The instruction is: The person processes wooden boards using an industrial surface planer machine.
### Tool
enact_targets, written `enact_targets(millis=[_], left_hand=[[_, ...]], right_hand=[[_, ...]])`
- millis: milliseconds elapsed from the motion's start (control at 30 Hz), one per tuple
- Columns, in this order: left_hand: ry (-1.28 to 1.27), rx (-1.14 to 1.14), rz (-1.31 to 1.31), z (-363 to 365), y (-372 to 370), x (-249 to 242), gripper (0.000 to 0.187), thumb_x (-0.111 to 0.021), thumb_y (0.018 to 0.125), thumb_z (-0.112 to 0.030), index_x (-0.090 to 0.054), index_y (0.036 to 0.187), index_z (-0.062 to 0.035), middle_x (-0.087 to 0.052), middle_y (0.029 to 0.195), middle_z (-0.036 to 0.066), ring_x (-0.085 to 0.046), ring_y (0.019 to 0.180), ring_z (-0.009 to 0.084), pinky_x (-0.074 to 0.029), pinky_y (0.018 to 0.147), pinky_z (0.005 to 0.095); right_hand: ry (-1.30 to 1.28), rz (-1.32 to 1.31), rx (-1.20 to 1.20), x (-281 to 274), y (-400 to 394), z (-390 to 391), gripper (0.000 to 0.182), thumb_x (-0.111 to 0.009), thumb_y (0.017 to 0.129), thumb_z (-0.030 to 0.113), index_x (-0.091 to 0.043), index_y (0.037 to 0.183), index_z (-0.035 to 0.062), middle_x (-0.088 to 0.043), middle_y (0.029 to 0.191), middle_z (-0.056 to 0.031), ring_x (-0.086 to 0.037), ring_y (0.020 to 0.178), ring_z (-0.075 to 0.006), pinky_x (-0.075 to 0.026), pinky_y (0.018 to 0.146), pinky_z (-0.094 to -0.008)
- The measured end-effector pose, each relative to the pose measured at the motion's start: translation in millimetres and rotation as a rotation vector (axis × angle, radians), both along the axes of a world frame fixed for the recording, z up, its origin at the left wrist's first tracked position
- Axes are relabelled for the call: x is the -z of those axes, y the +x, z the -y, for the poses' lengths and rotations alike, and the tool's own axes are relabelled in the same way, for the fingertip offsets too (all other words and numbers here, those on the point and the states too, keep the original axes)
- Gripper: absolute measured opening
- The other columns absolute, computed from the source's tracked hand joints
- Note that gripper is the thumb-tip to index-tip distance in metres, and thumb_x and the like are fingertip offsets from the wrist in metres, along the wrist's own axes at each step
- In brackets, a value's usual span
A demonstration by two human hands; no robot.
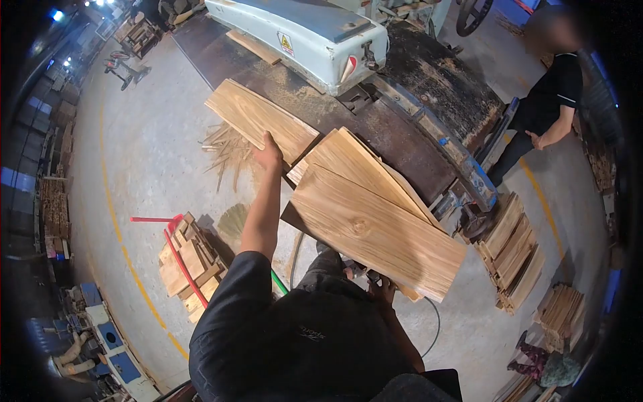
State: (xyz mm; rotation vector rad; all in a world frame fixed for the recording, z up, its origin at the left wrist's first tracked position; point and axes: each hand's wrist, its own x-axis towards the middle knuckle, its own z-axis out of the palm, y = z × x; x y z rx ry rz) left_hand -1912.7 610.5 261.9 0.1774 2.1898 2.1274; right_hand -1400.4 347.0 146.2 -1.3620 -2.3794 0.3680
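Observation:
My left hand [269, 153] grips the near edge of a wooden board [258, 117], its thumb on top. That board lies with others at the edge of the machine's table. Beside it, more boards are fanned in an overlapping pile, and a wide board [375, 231] with a knot slants across the top toward me. My right hand [384, 293] is at the lower edge of this wide board, fingers bent beside a small dark object; I cannot tell what they hold.
A pale machine housing [301, 40] with a warning label spans the dark table. At right stands a person [549, 100] in dark clothes. Board stacks [512, 254] and a wood pile [191, 261] with red handles lie on the floor. Thin offcuts [228, 151] are scattered at left.

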Motion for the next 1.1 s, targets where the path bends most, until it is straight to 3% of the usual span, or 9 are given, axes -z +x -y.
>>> enact_targets(millis=[433,567,667,700,767,833,867,967,1100], left_hand=[[0.009,0.026,0.009,4.4,9.1,-14.4,0.054,-0.066,0.087,-0.029,-0.052,0.128,0.0042,-0.063,0.119,0.021,-0.061,0.108,0.0311,-0.046,0.093,0.0386],[-0.028,0.017,0.027,6.0,17.3,-28.5,0.054,-0.067,0.086,-0.027,-0.052,0.127,0.005,-0.062,0.119,0.021,-0.06,0.108,0.0319,-0.046,0.094,0.039],[-0.024,0.014,-0.009,0.4,-10.5,3.9,0.054,-0.068,0.086,-0.031,-0.056,0.118,0.0104,-0.065,0.112,0.022,-0.063,0.103,0.0334,-0.047,0.09,0.0406],[-0.05,0.023,0.045,0.5,-15.2,7.6,0.055,-0.069,0.085,-0.033,-0.057,0.114,0.0124,-0.066,0.108,0.023,-0.064,0.1,0.034,-0.049,0.088,0.0414],[-0.286,0.006,0.129,-0.4,-28.3,-0.4,0.058,-0.071,0.083,-0.038,-0.06,0.107,0.0145,-0.067,0.103,0.023,-0.065,0.093,0.0343,-0.051,0.082,0.0443],[-0.189,-0.062,0.337,-8.2,-40.5,-13.2,0.059,-0.073,0.082,-0.039,-0.061,0.105,0.0135,-0.067,0.1,0.022,-0.064,0.085,0.0319,-0.052,0.076,0.0443],[-0.098,-0.045,0.38,-12.3,-70.4,12.6,0.057,-0.073,0.082,-0.039,-0.061,0.103,0.013,-0.067,0.098,0.021,-0.063,0.083,0.0306,-0.052,0.074,0.0432],[-0.031,-0.013,0.473,-3.4,-62.9,-38.0,0.05,-0.074,0.081,-0.035,-0.062,0.099,0.0105,-0.067,0.092,0.019,-0.062,0.074,0.0259,-0.052,0.065,0.0387],[-0.169,0.124,0.17,18.3,-121.0,-45.0,0.043,-0.072,0.081,-0.033,-0.065,0.096,0.0066,-0.067,0.087,0.017,-0.062,0.074,0.0264,-0.052,0.065,0.0388]], right_hand=[[0.024,0.033,-0.008,-15.6,-6.6,-5.3,0.029,-0.079,0.07,0.019,-0.07,0.098,0.0197,-0.053,0.122,-0.0101,-0.047,0.117,-0.0339,-0.039,0.093,-0.0509],[0.0,0.031,0.054,-21.9,-7.5,1.0,0.018,-0.079,0.072,0.022,-0.071,0.088,0.0186,-0.051,0.123,-0.0097,-0.045,0.116,-0.0373,-0.041,0.093,-0.0525],[-0.019,0.089,0.08,-21.5,-14.8,0.0,0.013,-0.077,0.071,0.024,-0.072,0.08,0.0162,-0.052,0.122,-0.0109,-0.045,0.115,-0.039,-0.042,0.093,-0.0531],[-0.135,-0.053,0.171,10.6,-8.3,5.2,0.015,-0.076,0.071,0.023,-0.072,0.083,0.0147,-0.053,0.121,-0.0105,-0.046,0.115,-0.0372,-0.042,0.094,-0.0503],[-0.175,-0.047,0.131,-42.2,-16.8,-0.5,0.025,-0.076,0.071,0.02,-0.071,0.095,0.0145,-0.055,0.12,-0.0101,-0.047,0.116,-0.0348,-0.042,0.095,-0.0473],[-0.06,-0.016,0.052,-40.7,-14.2,-0.1,0.048,-0.076,0.072,0.018,-0.061,0.117,0.0147,-0.058,0.116,-0.0115,-0.051,0.111,-0.0365,-0.044,0.093,-0.0473],[-0.167,-0.141,0.168,-46.1,-17.8,-0.4,0.052,-0.077,0.071,0.017,-0.058,0.12,0.0155,-0.058,0.116,-0.0131,-0.051,0.11,-0.0375,-0.045,0.092,-0.0477],[-0.253,-0.267,0.295,-50.1,-27.0,-2.0,0.061,-0.078,0.069,0.015,-0.054,0.125,0.0169,-0.058,0.116,-0.0166,-0.053,0.109,-0.039,-0.046,0.091,-0.0487],[-0.116,-0.167,0.218,-67.9,-31.5,1.7,0.069,-0.08,0.066,0.011,-0.051,0.129,0.0142,-0.057,0.117,-0.0212,-0.054,0.109,-0.0398,-0.047,0.091,-0.0478]])
